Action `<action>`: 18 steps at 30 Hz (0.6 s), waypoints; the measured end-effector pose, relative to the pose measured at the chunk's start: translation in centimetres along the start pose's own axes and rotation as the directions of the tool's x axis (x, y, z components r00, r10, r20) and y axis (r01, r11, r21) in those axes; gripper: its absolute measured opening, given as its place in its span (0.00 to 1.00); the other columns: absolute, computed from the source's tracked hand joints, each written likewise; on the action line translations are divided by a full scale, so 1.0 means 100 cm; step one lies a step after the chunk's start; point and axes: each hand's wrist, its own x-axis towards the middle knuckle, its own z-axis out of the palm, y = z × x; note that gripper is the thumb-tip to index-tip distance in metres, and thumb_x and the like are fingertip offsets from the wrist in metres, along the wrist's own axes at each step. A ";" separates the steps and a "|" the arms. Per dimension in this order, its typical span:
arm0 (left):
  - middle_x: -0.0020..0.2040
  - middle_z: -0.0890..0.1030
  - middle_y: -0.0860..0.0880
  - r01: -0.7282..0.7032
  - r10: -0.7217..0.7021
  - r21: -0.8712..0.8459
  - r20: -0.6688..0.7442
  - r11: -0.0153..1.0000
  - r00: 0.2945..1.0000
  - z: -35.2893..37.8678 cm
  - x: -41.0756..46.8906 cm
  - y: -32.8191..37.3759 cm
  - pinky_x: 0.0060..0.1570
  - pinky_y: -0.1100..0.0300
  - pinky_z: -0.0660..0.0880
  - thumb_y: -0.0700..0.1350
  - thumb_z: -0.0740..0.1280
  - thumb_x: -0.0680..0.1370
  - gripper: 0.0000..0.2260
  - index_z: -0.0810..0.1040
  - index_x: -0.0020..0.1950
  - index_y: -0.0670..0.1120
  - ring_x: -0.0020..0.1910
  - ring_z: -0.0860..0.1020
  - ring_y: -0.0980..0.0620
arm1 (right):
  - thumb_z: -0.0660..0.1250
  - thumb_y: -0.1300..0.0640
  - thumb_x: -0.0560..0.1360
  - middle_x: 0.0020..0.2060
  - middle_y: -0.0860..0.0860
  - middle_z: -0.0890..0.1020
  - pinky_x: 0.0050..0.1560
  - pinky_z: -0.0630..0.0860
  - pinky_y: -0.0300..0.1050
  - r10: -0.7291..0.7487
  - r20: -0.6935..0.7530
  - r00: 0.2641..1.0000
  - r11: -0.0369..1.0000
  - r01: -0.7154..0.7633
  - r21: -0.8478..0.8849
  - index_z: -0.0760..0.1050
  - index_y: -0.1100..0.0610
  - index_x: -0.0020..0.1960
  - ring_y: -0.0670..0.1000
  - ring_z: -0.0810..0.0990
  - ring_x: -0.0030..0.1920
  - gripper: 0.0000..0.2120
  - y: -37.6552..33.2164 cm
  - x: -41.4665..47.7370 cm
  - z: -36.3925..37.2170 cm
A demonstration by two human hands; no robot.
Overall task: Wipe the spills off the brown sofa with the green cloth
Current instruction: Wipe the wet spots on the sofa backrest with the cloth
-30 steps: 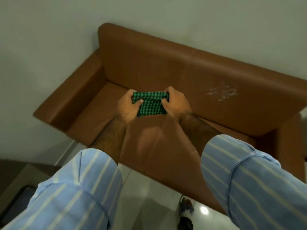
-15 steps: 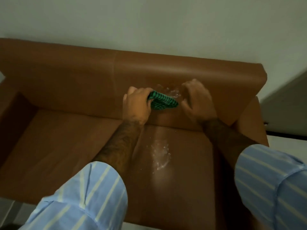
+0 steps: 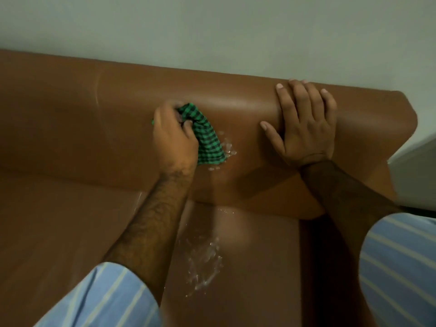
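Clenched around a bunched, green-and-black checked cloth [image 3: 207, 138], the left hand [image 3: 173, 140] presses the fabric against the backrest of the brown leather-look sofa [image 3: 70, 119]; a loose flap of cloth trails below and to the right of the grip. Just beyond that flap, touching its lower edge, lies a patch of pale, wet droplets [image 3: 226, 149]. The right hand [image 3: 304, 123] holds nothing: it lies flat with fingers spread on the backrest, well to the right of the grip, apparently steadying the body.

Step in hand, as judged: wiping the backrest spill, barely begun, since droplets remain beside the cloth. The next move calls for drawing the cloth rightward and down across those droplets with firm pressure. A second, larger spill [image 3: 203, 260] glistens on the seat cushion, well below the grip, and looks untouched.

Hidden or unclear: the left fingers are mostly buried in the cloth; any spill beneath the cloth cannot be seen; the sofa runs off the left edge, and striped blue sleeves [image 3: 398, 267] cover the lower seat.
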 end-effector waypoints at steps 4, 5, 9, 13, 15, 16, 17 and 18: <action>0.58 0.76 0.41 -0.032 0.030 -0.015 -0.119 0.999 0.992 0.021 -0.020 -0.012 0.59 0.44 0.76 0.42 0.66 0.80 0.15 0.71 0.65 0.37 0.58 0.77 0.42 | 0.53 0.35 0.85 0.78 0.57 0.72 0.78 0.61 0.60 -0.008 -0.062 0.998 0.999 0.006 -0.034 0.64 0.53 0.82 0.60 0.70 0.78 0.32 0.002 -0.001 0.009; 0.63 0.77 0.39 -0.087 0.095 0.078 -0.116 0.993 0.989 0.025 -0.026 -0.018 0.65 0.43 0.74 0.44 0.65 0.82 0.17 0.72 0.67 0.36 0.64 0.75 0.40 | 0.52 0.36 0.86 0.78 0.56 0.72 0.78 0.61 0.60 -0.009 -0.068 0.998 0.999 0.006 -0.042 0.64 0.53 0.82 0.60 0.71 0.78 0.31 0.003 -0.001 0.009; 0.81 0.61 0.37 -0.198 0.224 0.332 -0.042 0.922 0.974 0.039 -0.035 -0.047 0.80 0.38 0.54 0.56 0.58 0.86 0.28 0.62 0.81 0.41 0.82 0.58 0.37 | 0.52 0.39 0.87 0.78 0.56 0.72 0.78 0.61 0.59 -0.011 -0.101 0.995 0.999 0.006 -0.049 0.64 0.53 0.83 0.60 0.71 0.77 0.29 0.002 -0.002 0.013; 0.82 0.55 0.34 -0.082 0.118 0.207 -0.169 0.975 0.978 0.069 -0.032 -0.041 0.79 0.38 0.55 0.63 0.55 0.83 0.38 0.55 0.82 0.37 0.83 0.53 0.36 | 0.50 0.42 0.88 0.78 0.55 0.72 0.79 0.58 0.56 -0.017 -0.151 0.988 0.997 0.006 -0.071 0.63 0.52 0.83 0.58 0.70 0.77 0.27 0.005 -0.003 0.020; 0.81 0.57 0.32 -0.033 0.082 0.218 -0.222 0.975 0.971 0.085 -0.031 -0.033 0.79 0.37 0.56 0.65 0.55 0.82 0.41 0.55 0.81 0.34 0.82 0.54 0.34 | 0.50 0.43 0.88 0.78 0.55 0.72 0.79 0.58 0.56 -0.021 -0.165 0.986 0.998 0.010 -0.068 0.63 0.52 0.83 0.58 0.69 0.78 0.27 0.005 -0.003 0.021; 0.81 0.57 0.32 -0.025 0.082 0.236 -0.238 0.972 0.968 0.092 -0.035 -0.031 0.78 0.36 0.57 0.65 0.53 0.82 0.40 0.55 0.81 0.34 0.82 0.55 0.34 | 0.50 0.43 0.88 0.78 0.55 0.72 0.79 0.59 0.56 -0.020 -0.174 0.985 0.998 0.009 -0.062 0.63 0.52 0.83 0.59 0.69 0.78 0.27 0.004 -0.004 0.022; 0.81 0.58 0.31 -0.049 0.112 0.259 -0.234 0.965 0.966 0.099 -0.043 -0.029 0.78 0.35 0.57 0.64 0.52 0.82 0.39 0.55 0.80 0.34 0.82 0.56 0.34 | 0.50 0.43 0.88 0.78 0.55 0.72 0.79 0.59 0.57 -0.016 -0.175 0.984 0.999 0.007 -0.054 0.63 0.52 0.83 0.59 0.70 0.78 0.27 0.005 -0.004 0.022; 0.80 0.59 0.31 -0.119 0.178 0.279 -0.197 0.953 0.964 0.106 -0.054 -0.027 0.78 0.35 0.57 0.63 0.53 0.82 0.38 0.56 0.80 0.35 0.82 0.56 0.34 | 0.49 0.43 0.88 0.78 0.55 0.71 0.79 0.59 0.57 -0.017 -0.169 0.985 0.999 0.009 -0.048 0.62 0.52 0.83 0.59 0.69 0.78 0.27 0.006 -0.004 0.022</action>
